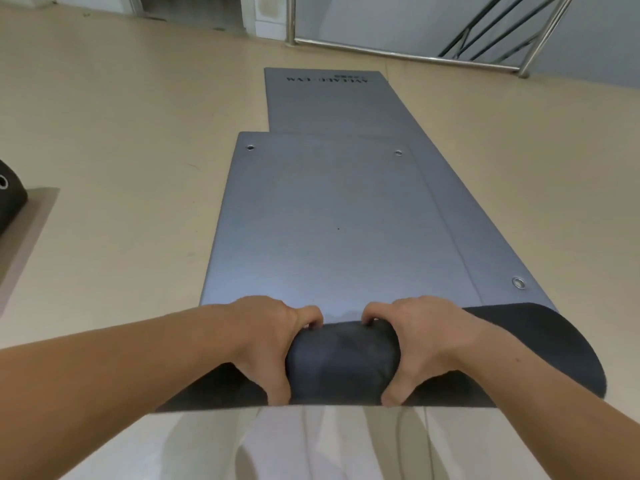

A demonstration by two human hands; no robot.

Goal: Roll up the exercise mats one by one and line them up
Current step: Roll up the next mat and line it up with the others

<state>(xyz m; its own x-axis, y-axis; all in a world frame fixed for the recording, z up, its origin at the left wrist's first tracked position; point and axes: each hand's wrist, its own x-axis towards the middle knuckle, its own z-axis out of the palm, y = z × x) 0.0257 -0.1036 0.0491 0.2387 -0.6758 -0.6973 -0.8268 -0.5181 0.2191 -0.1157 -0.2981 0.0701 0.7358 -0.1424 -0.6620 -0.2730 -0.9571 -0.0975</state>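
Note:
A grey exercise mat with metal eyelets lies flat on the floor, stretching away from me. Its near end is curled over into a dark roll. My left hand grips the roll left of centre, fingers curled over its top and thumb at the near edge. My right hand grips it right of centre the same way. A second grey mat with printed lettering lies under the first and reaches farther away. To the right a third mat layer shows beneath, offset.
A rolled black mat sits at the left edge on a flat grey mat. Beige floor spreads on both sides. A steel railing and white wall stand at the far end. My light trousers fill the bottom.

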